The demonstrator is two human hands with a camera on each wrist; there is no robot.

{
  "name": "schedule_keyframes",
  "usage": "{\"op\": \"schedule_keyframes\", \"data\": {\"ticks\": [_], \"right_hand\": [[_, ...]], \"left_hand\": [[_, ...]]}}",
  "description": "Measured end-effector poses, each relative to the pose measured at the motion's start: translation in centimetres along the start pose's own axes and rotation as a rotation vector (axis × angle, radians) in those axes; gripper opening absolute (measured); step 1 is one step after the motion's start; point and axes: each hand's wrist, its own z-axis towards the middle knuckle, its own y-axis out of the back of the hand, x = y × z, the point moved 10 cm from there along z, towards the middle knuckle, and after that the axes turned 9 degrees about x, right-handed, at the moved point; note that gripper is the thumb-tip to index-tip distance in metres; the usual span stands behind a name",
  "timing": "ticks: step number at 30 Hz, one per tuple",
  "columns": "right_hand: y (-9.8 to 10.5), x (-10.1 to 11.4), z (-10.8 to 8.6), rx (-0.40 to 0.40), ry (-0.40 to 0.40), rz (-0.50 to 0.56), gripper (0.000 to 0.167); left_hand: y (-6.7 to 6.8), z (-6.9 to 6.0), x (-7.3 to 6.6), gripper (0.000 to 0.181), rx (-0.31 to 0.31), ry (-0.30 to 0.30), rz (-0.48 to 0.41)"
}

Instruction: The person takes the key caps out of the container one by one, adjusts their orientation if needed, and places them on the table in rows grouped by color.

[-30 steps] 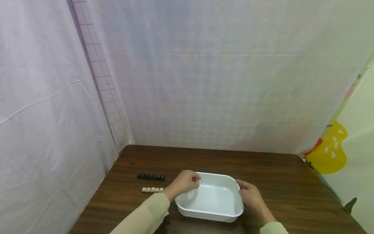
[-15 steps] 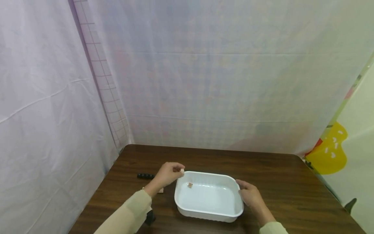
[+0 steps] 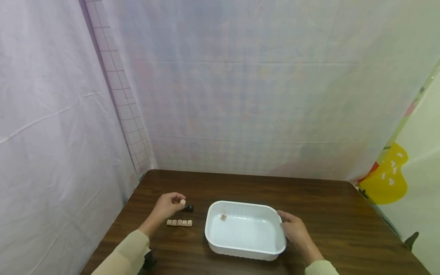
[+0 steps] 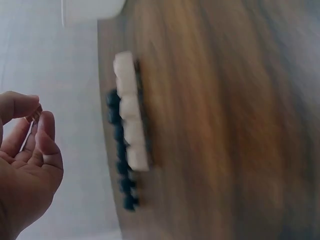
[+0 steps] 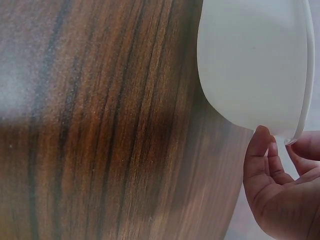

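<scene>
My left hand (image 3: 165, 206) pinches a small pale cube (image 3: 183, 202) between thumb and fingertips, above the row of black cubes (image 3: 188, 208); the hand hides most of that row. Nearer the body lies a row of several pale cubes (image 3: 179, 223) with faint marks on top. In the left wrist view the left hand (image 4: 32, 150) has its fingertips together, mostly hiding the held cube. On the right, my right hand (image 3: 297, 231) grips the rim of a white tray (image 3: 240, 251). One pale cube (image 3: 223, 217) with brownish marks lies in the tray's far left corner.
The dark wooden table (image 3: 326, 214) bears everything. A white curtain (image 3: 240, 114) hangs behind it and another curtain (image 3: 62, 152) at the left. A dark band (image 3: 149, 260) shows at the left wrist.
My left hand has moved left, from over the tray to the black row, with a pale cube in its fingers. Another pale cube now shows in the tray. The right hand has stayed put.
</scene>
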Motion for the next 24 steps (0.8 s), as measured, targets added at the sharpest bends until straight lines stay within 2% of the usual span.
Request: {"op": "schedule_keyframes", "data": {"ticks": [6, 13, 18, 21, 24], "right_hand": [[0.0, -0.2, 0.2, 0.006, -0.004, -0.013, 0.052], [0.0, -0.1, 0.2, 0.0, 0.008, -0.014, 0.052], [0.0, -0.1, 0.2, 0.002, 0.005, -0.009, 0.051], [0.0, -0.1, 0.1, 0.0, 0.008, -0.007, 0.052], [-0.1, 0.0, 0.1, 0.003, 0.004, -0.007, 0.052]], "left_hand": [[2.3, -1.4, 2.2, 0.021, -0.032, 0.029, 0.005], [3.9, -2.3, 5.0, 0.019, -0.052, 0.068, 0.056], [4.2, -2.7, 6.5, 0.019, -0.025, 0.087, 0.108], [4.0, -2.9, 7.2, 0.02, 0.011, 0.114, 0.119], [3.6, -3.0, 7.6, 0.019, 0.041, 0.116, 0.115]]}}
